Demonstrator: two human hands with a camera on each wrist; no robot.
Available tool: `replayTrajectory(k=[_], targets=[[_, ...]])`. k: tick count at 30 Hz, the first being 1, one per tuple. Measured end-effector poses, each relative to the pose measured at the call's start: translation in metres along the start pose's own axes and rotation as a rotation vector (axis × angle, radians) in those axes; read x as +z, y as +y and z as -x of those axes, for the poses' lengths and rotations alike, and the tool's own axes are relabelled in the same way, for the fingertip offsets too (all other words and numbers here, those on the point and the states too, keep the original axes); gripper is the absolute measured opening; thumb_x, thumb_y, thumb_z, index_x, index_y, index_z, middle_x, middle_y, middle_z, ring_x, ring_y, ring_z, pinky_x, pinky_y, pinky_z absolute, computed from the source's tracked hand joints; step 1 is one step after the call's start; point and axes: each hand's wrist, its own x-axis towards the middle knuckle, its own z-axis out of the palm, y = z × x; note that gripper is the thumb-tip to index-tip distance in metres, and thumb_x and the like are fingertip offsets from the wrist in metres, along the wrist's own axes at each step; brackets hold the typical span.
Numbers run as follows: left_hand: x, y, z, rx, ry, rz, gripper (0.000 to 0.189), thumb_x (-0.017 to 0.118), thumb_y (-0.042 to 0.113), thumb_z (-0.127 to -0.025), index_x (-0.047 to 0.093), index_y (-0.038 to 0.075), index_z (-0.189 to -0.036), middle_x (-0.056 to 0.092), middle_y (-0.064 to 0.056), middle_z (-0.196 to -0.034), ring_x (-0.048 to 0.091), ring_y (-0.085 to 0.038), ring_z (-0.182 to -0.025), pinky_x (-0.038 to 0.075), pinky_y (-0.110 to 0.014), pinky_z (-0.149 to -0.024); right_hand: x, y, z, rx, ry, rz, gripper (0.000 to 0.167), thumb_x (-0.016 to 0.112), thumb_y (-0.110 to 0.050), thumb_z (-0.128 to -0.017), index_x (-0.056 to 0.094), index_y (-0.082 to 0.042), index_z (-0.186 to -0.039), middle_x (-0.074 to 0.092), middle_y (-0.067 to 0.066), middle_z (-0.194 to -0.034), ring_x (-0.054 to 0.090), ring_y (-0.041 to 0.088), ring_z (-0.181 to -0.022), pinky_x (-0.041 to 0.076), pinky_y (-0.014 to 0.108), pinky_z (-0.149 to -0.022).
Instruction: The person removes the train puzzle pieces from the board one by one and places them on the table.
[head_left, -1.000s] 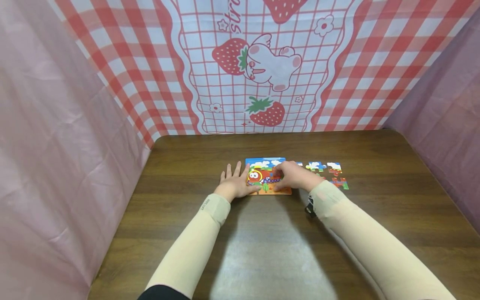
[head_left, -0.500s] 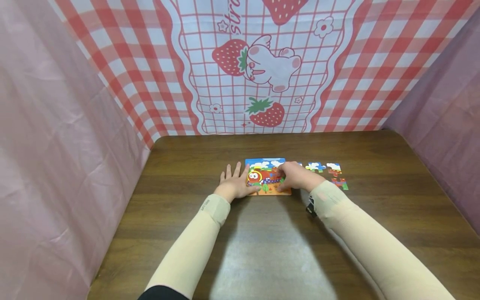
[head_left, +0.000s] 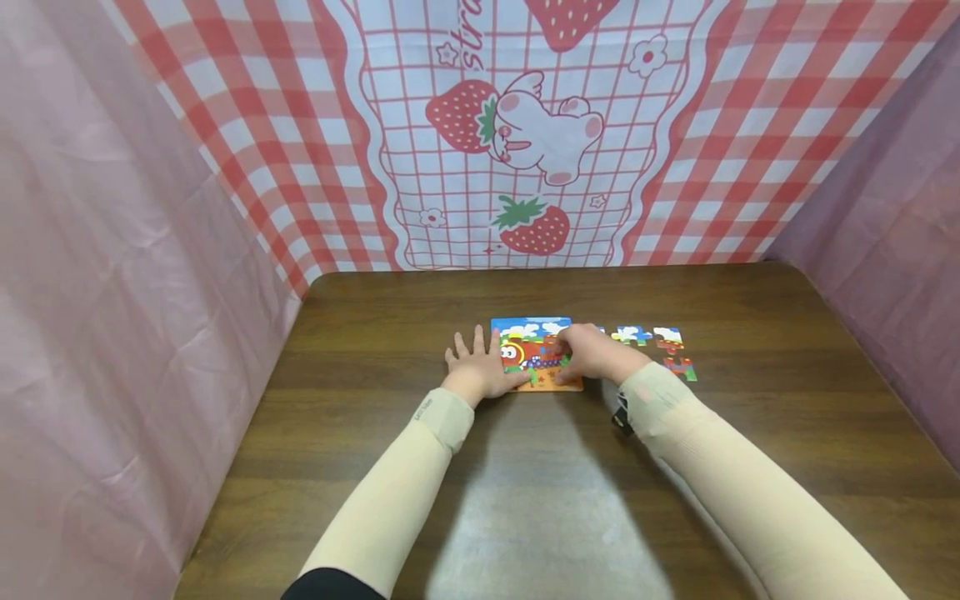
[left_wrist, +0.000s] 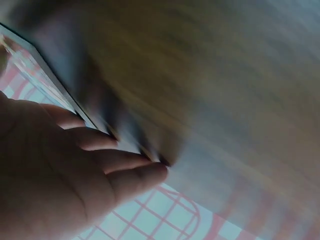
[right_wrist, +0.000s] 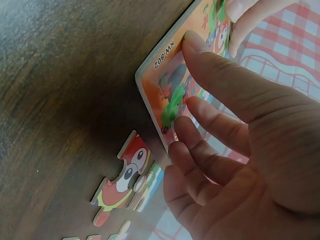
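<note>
A jigsaw board (head_left: 532,321) with a bright cartoon picture lies flat on the table. My left hand (head_left: 482,367) rests at its left side, fingers spread, thumb over the lower left of the picture. At the right side, my right hand (head_left: 596,352) bends over the board. In the right wrist view, its thumb (right_wrist: 200,50) touches the orange border and its curled fingers (right_wrist: 215,120) sit by the right edge. Whether they pinch a piece cannot be made out. The left wrist view is blurred and shows the left hand (left_wrist: 60,165) with fingers extended.
Loose jigsaw pieces lie right of the board: a cloud piece (head_left: 630,335), a cloud-and-red piece (head_left: 668,337) and a red-green piece (head_left: 680,367). A piece with cartoon eyes (right_wrist: 112,194) lies beside the board. The brown table (head_left: 375,417) meets a strawberry-print cloth (head_left: 540,225) behind.
My left hand has shifted a little to the right, covering more of the board's left side. Earlier, my right hand slid slightly right; since then it has stayed about still.
</note>
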Motion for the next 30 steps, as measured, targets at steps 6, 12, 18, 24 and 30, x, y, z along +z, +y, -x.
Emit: replayTrajectory(k=[6, 12, 18, 24, 30], targets=[[0.002, 0.01, 0.001, -0.052, 0.008, -0.032, 0.107, 0.043, 0.08, -0.091, 0.001, 0.016, -0.165, -0.001, -0.015, -0.169, 0.001, -0.05, -0.149, 0.014, -0.063, -0.116, 0.0, -0.001, 0.0, 0.002, 0.003, -0.008, 0.039, 0.094, -0.018, -0.07, 0.068, -0.003, -0.094, 0.064, 0.007, -0.088, 0.057, 0.024, -0.082, 0.05, 0.043, -0.08], [0.002, 0.012, 0.0, -0.072, -0.004, -0.033, 0.107, 0.043, 0.081, -0.09, 0.001, 0.017, -0.165, -0.001, -0.014, -0.169, 0.0, -0.049, -0.15, 0.013, -0.063, -0.116, -0.001, 0.0, -0.002, 0.004, -0.003, 0.005, 0.036, 0.095, -0.018, -0.069, 0.066, -0.005, -0.086, 0.062, 0.004, -0.083, 0.055, 0.023, -0.079, 0.049, 0.04, -0.076], [0.002, 0.011, -0.002, -0.076, -0.007, -0.034, 0.107, 0.043, 0.082, -0.09, 0.0, 0.018, -0.165, -0.002, -0.013, -0.169, -0.001, -0.048, -0.15, 0.013, -0.062, -0.116, -0.003, -0.001, 0.0, -0.01, 0.007, 0.006, 0.04, 0.095, -0.019, -0.068, 0.066, -0.003, -0.091, 0.063, 0.006, -0.086, 0.056, 0.024, -0.081, 0.05, 0.042, -0.078], [0.01, 0.008, -0.017, -0.099, -0.055, -0.036, 0.111, 0.04, 0.085, -0.087, -0.009, 0.021, -0.164, -0.012, -0.011, -0.169, -0.008, -0.049, -0.149, 0.008, -0.064, -0.116, -0.003, -0.001, 0.001, -0.012, 0.016, 0.03, 0.027, 0.087, -0.02, -0.081, 0.067, -0.004, -0.09, 0.063, 0.005, -0.084, 0.057, 0.022, -0.078, 0.05, 0.042, -0.077], [0.015, 0.007, -0.026, -0.099, -0.065, -0.035, 0.111, 0.04, 0.086, -0.087, -0.012, 0.023, -0.163, -0.015, -0.011, -0.168, -0.011, -0.049, -0.148, 0.007, -0.065, -0.116, -0.003, -0.001, 0.0, 0.007, -0.002, 0.034, 0.022, 0.071, -0.013, -0.096, 0.06, -0.008, -0.078, 0.055, 0.004, -0.073, 0.053, 0.019, -0.066, 0.046, 0.036, -0.065]])
